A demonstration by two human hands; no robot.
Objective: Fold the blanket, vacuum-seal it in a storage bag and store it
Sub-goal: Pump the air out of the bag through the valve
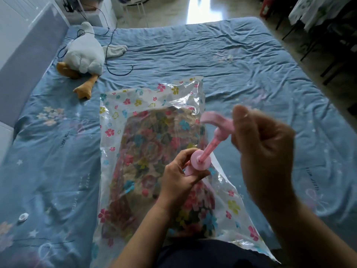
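Observation:
A clear storage bag (135, 97) printed with small flowers lies on the bed in front of me. Inside it is the folded floral blanket (152, 151). A pink hand pump (201, 161) stands on the bag's near right part. My left hand (179, 175) grips the pump's barrel just below its round top. My right hand (262, 144) holds the pump's handle, which is raised on its extended rod; the handle is blurred by motion.
The bed (231, 60) has a wrinkled blue sheet. A white plush goose (83, 53) and a black cable (116, 60) lie at the far left. A small white round cap (23, 217) lies on the sheet near left. Chairs and floor lie beyond the bed's right edge.

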